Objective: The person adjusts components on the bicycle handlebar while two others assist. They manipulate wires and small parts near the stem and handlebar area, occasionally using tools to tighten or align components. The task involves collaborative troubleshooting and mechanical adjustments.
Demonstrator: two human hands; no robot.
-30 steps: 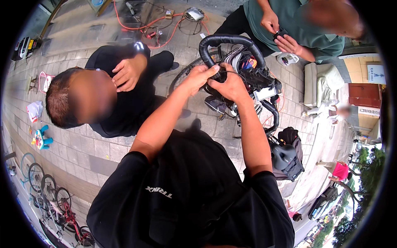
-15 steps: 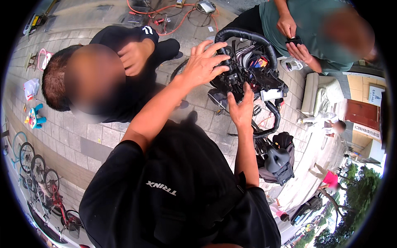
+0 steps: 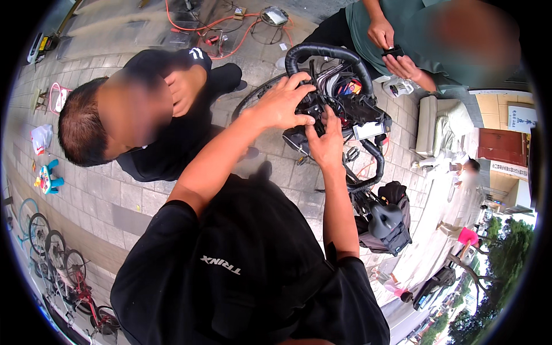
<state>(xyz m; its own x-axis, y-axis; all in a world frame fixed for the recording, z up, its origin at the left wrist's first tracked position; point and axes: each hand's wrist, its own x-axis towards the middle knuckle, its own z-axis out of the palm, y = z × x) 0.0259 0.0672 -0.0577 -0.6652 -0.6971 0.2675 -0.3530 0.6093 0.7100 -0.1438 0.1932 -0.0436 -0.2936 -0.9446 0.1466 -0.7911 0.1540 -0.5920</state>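
Near the handlebar's (image 3: 330, 50) taped edge, the left hand (image 3: 280, 102) and right hand (image 3: 326, 145) flank a black fitting (image 3: 312, 106), seemingly steadying it; whether either actually grasps it, I cannot tell.

Grey rectangular paving slabs (image 3: 155, 207) spread underfoot in bright daylight. At right, a cream sofa (image 3: 426, 127) stands near a tan tiled wall (image 3: 489, 112) and a reddish-brown panel (image 3: 501, 146). Leafy trees (image 3: 509, 247) line the lower right; a small turquoise-legged stool (image 3: 53, 180) sits at far left.
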